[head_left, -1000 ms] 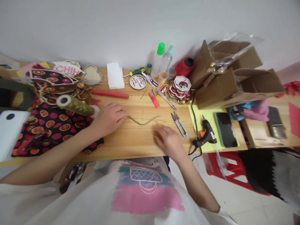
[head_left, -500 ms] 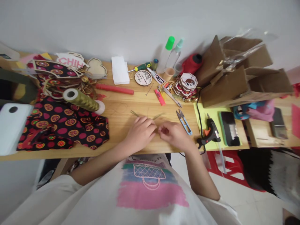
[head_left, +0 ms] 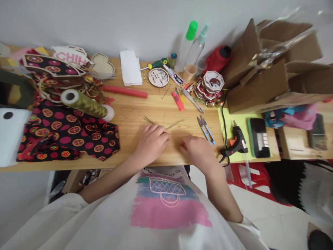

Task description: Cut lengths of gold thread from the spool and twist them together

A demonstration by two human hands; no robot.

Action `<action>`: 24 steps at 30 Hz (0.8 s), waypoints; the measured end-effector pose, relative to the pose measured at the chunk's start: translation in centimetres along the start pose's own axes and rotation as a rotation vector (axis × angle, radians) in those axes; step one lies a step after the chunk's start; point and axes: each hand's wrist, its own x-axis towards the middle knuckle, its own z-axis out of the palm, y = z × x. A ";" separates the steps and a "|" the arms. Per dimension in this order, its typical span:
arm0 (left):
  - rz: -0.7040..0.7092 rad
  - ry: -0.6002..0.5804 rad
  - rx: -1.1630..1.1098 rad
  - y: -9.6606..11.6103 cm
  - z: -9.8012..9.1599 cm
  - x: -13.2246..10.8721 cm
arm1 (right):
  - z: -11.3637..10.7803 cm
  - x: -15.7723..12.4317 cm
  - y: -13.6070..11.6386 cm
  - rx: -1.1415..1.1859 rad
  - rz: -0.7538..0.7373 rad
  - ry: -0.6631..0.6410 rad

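Note:
My left hand (head_left: 153, 143) rests on the table, fingers bent together over a bundle of olive-green thread (head_left: 175, 124). Loose thread ends fan out beyond its knuckles on both sides; the part under the fingers is hidden. A short gap to the right is my right hand (head_left: 197, 151), its fingers curled in a pinch just above the wood. Whatever lies between those fingertips is too small to make out. Blue thread snips (head_left: 206, 130) lie with blades apart, just beyond my right hand.
Left are a spool of green thread (head_left: 85, 106) and patterned black fabric (head_left: 70, 135). At the back lie a red stick (head_left: 125, 91), a glue tube (head_left: 174, 76) and bottles (head_left: 191, 41). A glue gun (head_left: 236, 140), phone (head_left: 258, 137) and cardboard box (head_left: 270, 83) stand right.
My hands have drawn further apart, the right one shifting right and the left slightly left. The view has shifted a little. The thread ends still lie beyond my left hand.

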 end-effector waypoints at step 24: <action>0.147 0.013 0.006 1.1 0.5 0.4 | -0.4 -0.1 -0.6 -0.024 0.054 -0.052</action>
